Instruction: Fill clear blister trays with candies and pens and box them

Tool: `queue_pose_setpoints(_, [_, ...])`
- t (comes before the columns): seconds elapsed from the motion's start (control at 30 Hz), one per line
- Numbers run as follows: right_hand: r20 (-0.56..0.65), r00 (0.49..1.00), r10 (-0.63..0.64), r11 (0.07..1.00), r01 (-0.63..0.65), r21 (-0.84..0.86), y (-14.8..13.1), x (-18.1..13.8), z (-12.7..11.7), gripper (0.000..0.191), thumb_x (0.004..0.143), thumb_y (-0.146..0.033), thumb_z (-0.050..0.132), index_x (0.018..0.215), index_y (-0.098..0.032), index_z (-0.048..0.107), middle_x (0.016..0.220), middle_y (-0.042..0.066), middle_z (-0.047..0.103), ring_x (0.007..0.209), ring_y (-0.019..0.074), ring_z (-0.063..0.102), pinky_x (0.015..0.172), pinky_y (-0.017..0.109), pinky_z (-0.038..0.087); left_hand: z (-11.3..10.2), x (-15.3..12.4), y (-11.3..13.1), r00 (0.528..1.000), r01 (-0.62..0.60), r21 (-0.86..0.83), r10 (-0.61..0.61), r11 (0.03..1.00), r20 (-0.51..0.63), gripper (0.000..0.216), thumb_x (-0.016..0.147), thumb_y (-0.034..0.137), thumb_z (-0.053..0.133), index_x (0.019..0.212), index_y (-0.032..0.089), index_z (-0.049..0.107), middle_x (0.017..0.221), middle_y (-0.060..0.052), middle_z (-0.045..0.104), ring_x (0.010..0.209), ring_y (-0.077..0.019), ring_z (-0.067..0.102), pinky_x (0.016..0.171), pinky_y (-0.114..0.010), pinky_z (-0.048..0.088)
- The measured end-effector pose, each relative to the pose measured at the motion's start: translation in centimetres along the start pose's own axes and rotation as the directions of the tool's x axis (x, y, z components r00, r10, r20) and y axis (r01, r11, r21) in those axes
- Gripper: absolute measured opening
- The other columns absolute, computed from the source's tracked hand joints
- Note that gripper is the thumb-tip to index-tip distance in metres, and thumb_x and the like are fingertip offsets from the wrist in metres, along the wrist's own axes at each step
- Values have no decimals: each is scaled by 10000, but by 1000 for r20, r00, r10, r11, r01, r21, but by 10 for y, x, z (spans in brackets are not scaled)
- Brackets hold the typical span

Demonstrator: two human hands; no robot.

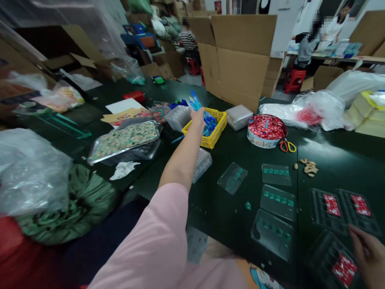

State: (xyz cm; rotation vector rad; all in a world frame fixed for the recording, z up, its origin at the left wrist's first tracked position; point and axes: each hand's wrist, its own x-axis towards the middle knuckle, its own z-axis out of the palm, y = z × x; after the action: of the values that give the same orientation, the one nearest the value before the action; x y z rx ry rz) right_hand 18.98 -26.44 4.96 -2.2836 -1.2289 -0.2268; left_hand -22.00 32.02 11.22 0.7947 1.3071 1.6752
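My left hand point(198, 116) is stretched far forward over a yellow basket point(215, 136) and is closed round a bunch of blue plastic sticks point(195, 102). More blue sticks point(209, 122) lie in the basket. My right hand point(365, 253) rests at the bottom right, fingers loosely curled beside clear plastic trays point(333, 257) that hold red packets; whether it holds anything is not visible. Three clear trays with small green pieces point(276, 198) lie in a column on the dark green table point(337, 156).
A round tin of red sweets point(266, 128) with scissors point(288, 145) stands behind the trays. A metal tray of wrapped pieces point(126, 140), stacks of clear trays point(239, 116), plastic bags and a large cardboard box point(237, 60) crowd the table. People sit at the back.
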Motion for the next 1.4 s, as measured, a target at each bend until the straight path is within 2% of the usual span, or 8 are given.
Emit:
queue_pose_setpoints(0.1, [89,991,-103,976,83,202,-47,12,6,346,832,-523,501,961,-264,689,948,71,728,845,280,692,745,432,555,19,-76,7,966,197,-79,-181,977,182,218,677,132,654,870,157,557,670,17,585,704,-170,639,679,-301,554])
queue_pose_setpoints(0.2, [148,985,-85,887,7,461,-97,17,18,302,888,-448,517,1018,-225,672,1009,73,716,931,231,670,871,398,521,23,-188,-1,829,367,-35,-310,930,466,220,626,139,682,814,172,572,652,27,578,667,-146,629,677,-286,541])
queue_pose_setpoints(0.33, [252,966,-52,633,-163,757,-140,12,32,443,894,-490,533,1240,-214,561,1188,100,642,1044,213,626,916,387,505,-18,-348,-17,408,607,250,-566,754,716,338,556,194,763,865,227,630,686,11,600,602,-128,591,588,-273,502])
queue_pose_setpoints(0.5, [373,920,-123,337,-315,887,-142,-30,18,473,946,-496,457,1343,-239,457,1295,97,575,1126,202,597,949,378,486,-106,-477,-26,-150,687,600,-728,410,669,431,485,208,830,866,204,626,696,5,594,579,-106,555,570,-249,465])
queue_pose_setpoints(0.73, [498,809,-313,405,-361,840,-111,-100,-53,378,976,-386,444,1322,-240,486,1258,65,608,1119,184,587,969,368,467,-154,-516,-14,-464,569,787,-698,237,546,427,598,161,782,988,160,609,833,-48,659,717,-176,637,688,-302,484])
queue_pose_setpoints(0.87, [503,851,-151,388,-417,822,-100,-119,-73,378,955,-381,484,1316,-271,504,1178,47,633,964,167,623,862,339,516,-140,-527,-12,-506,474,838,-695,270,511,386,599,176,778,955,137,634,834,-68,672,724,-193,643,709,-327,507])
queue_pose_setpoints(1.13, [364,870,332,88,-413,907,-65,-134,-52,449,807,-352,684,1210,-288,496,1108,40,655,830,148,624,716,297,534,-90,-568,-36,-339,537,801,-801,265,493,431,572,113,758,963,185,591,908,-47,696,755,-187,676,708,-299,532])
queue_pose_setpoints(1.4, [113,918,380,678,-359,642,82,-35,-65,488,791,-279,634,1269,-211,563,916,17,652,786,161,598,811,331,493,-51,-599,-62,-308,654,734,-821,185,481,384,575,110,762,910,194,593,765,-1,659,665,-139,638,622,-248,509])
